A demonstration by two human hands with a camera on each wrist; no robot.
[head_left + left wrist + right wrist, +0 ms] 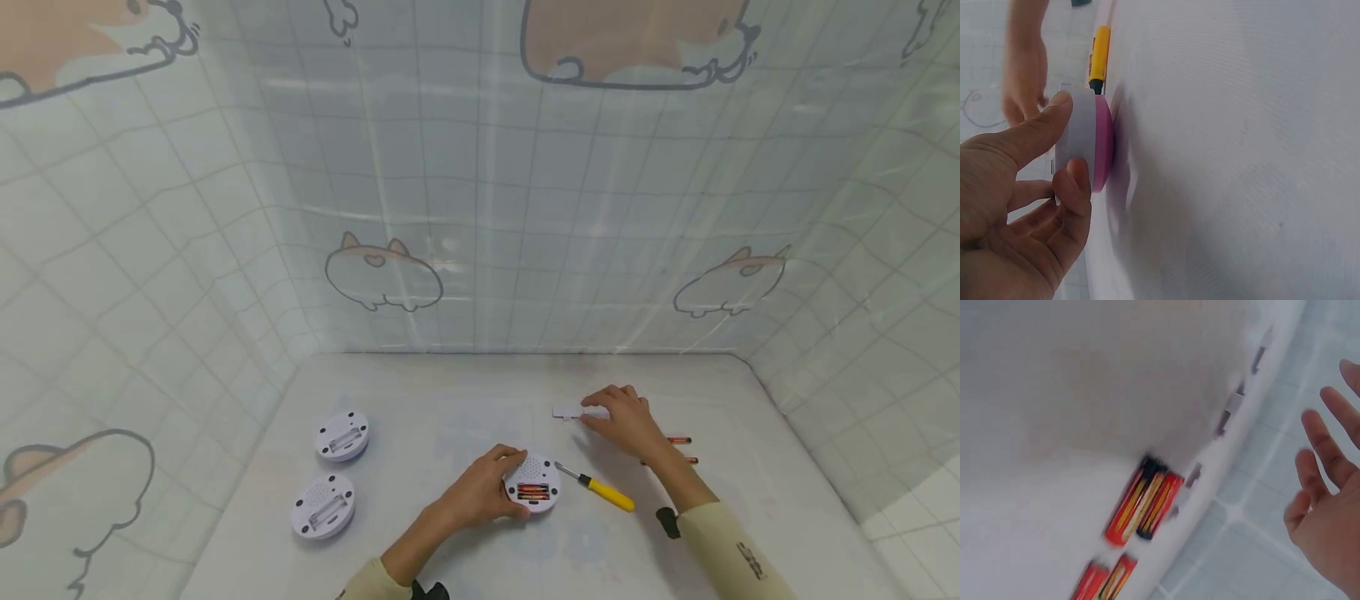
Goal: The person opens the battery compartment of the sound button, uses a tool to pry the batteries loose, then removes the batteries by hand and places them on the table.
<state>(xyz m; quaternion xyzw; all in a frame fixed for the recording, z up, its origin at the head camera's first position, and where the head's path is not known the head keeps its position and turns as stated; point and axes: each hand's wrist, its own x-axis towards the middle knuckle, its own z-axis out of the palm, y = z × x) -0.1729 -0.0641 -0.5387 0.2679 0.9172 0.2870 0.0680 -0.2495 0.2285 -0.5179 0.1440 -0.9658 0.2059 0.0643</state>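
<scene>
My left hand grips a round white device by its side, thumb and fingers round its edge. Two red-and-black batteries lie in the open compartment on its upturned face. In the left wrist view, a pink layer shows on the device's table side. Over the small white covers at the back, my right hand hovers with its fingers spread. In the right wrist view, these fingers stand apart from the small white pieces and hold nothing.
A screwdriver with a yellow handle lies right of the held device. Several loose batteries rest near my right forearm. Two more round devices, one farther back and one nearer, sit at left with bare compartments. A patterned wall borders the table's back.
</scene>
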